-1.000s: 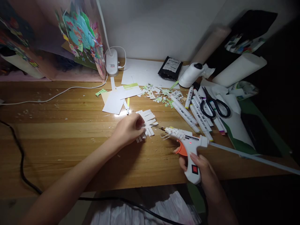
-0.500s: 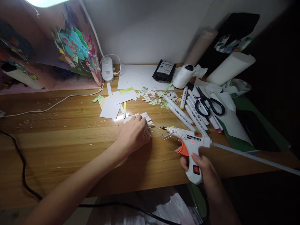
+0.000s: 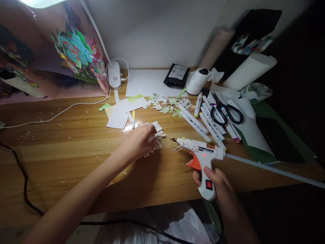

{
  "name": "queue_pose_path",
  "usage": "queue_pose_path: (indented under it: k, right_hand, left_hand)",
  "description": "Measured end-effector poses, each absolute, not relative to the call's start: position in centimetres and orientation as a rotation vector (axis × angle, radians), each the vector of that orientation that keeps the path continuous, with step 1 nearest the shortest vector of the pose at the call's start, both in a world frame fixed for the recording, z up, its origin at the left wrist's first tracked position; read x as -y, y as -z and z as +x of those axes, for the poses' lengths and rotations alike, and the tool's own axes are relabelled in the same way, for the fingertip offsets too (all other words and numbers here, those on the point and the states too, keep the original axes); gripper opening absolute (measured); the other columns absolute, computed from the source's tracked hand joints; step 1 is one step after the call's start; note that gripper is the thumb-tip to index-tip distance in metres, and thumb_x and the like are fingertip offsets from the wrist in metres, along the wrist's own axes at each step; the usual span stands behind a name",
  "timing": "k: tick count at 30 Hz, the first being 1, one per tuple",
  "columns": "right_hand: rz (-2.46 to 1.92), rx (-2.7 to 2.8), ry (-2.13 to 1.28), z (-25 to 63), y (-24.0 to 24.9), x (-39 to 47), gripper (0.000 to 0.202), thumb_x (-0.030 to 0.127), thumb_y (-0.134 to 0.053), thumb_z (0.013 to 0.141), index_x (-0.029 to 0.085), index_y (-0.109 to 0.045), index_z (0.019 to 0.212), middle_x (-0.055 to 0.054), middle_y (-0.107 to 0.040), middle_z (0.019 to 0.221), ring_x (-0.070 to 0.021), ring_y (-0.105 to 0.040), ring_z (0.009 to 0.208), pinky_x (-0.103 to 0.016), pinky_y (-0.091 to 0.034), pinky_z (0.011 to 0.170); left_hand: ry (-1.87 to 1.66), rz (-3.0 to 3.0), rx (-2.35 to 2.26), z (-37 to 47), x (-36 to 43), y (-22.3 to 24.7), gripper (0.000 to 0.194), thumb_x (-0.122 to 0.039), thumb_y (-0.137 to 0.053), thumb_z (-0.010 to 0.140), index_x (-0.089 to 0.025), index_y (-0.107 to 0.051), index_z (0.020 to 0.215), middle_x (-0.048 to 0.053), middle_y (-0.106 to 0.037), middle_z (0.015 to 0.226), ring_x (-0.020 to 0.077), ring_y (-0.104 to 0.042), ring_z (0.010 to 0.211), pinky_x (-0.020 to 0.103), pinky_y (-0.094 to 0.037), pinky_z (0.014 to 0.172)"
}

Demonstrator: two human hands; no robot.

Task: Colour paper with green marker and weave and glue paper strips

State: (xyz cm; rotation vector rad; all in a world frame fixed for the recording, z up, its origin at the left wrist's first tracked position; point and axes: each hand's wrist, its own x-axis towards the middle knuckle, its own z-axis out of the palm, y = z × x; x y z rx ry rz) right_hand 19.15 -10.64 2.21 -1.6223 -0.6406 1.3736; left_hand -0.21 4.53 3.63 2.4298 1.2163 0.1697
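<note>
A white glue gun with an orange trigger and a glowing red light is gripped in my right hand. Its metal tip points left, toward the pile of white paper strips, without touching it. My left hand is over those strips with its fingers closed, pinching a white strip. The fingertips are partly hidden behind the back of the hand. More strips fan out on the table below and behind the fingers.
White cards and paper scraps lie behind my left hand. Several markers, black scissors, a black package and a paper roll are at the right. A black cable crosses the left front.
My left hand has shifted slightly left and turned, now with a white strip showing between its fingers. More strips show beneath it. The glue gun appears slightly further left.
</note>
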Motion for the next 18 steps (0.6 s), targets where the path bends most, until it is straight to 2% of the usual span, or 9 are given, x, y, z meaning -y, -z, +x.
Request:
queue_pose_path:
  k: [2,4,8,13,18]
  right_hand:
    - [-1.614,0.648,-1.399,19.1,-2.2,10.7,0.048,0.055,-0.05,0.073,0.011,-0.061,0.091,0.004,-0.042,0.045,-0.0082,-0.03,0.039,-0.022,-0.025,0.039]
    - [-1.626,0.67,-1.418,18.9,-2.3,10.9,0.049,0.056,-0.049,0.073,0.011,-0.061,0.091,0.004,-0.041,0.046,-0.0086,-0.03,0.04,-0.023,-0.025,0.039]
    - [-1.666,0.752,-1.438,18.2,-2.7,11.0,0.05,0.057,-0.047,0.075,0.012,-0.061,0.091,0.003,-0.044,0.049,-0.0104,-0.033,0.043,-0.024,-0.026,0.042]
    - [-1.637,0.816,-1.473,17.1,-3.3,10.8,0.051,0.059,-0.046,0.075,0.013,-0.06,0.092,0.003,-0.043,0.05,-0.0105,-0.031,0.044,-0.026,-0.027,0.044]
    - [-1.65,0.839,-1.482,16.4,-3.9,10.8,0.05,0.059,-0.045,0.077,0.014,-0.06,0.094,0.004,-0.041,0.051,-0.0099,-0.031,0.043,-0.025,-0.029,0.044]
  left_hand:
    - [-0.234,2.389,-1.2,-1.3,-4.3,-3.8,0.009,-0.025,-0.047,0.087,-0.019,-0.054,0.088,0.003,-0.061,0.085,0.0159,-0.057,0.077,0.027,-0.041,0.064]
    - [-0.292,2.377,-1.181,-2.6,-3.7,-4.0,0.011,-0.03,-0.051,0.087,-0.019,-0.053,0.086,0.002,-0.059,0.085,0.0161,-0.055,0.077,0.028,-0.041,0.065]
    - [-0.207,2.481,-1.139,-4.6,-2.3,-3.5,0.028,-0.042,-0.066,0.075,-0.019,-0.054,0.086,0.004,-0.054,0.088,0.0187,-0.051,0.076,0.03,-0.041,0.062]
    - [-0.243,2.569,-1.106,-5.1,-1.5,-2.7,0.017,-0.029,-0.061,0.078,-0.017,-0.053,0.088,0.008,-0.054,0.094,0.0204,-0.051,0.082,0.031,-0.043,0.067]
    - [-0.33,2.599,-1.084,-5.1,-1.6,-2.6,0.004,-0.019,-0.053,0.081,-0.016,-0.054,0.083,0.008,-0.057,0.087,0.0182,-0.052,0.076,0.029,-0.043,0.066]
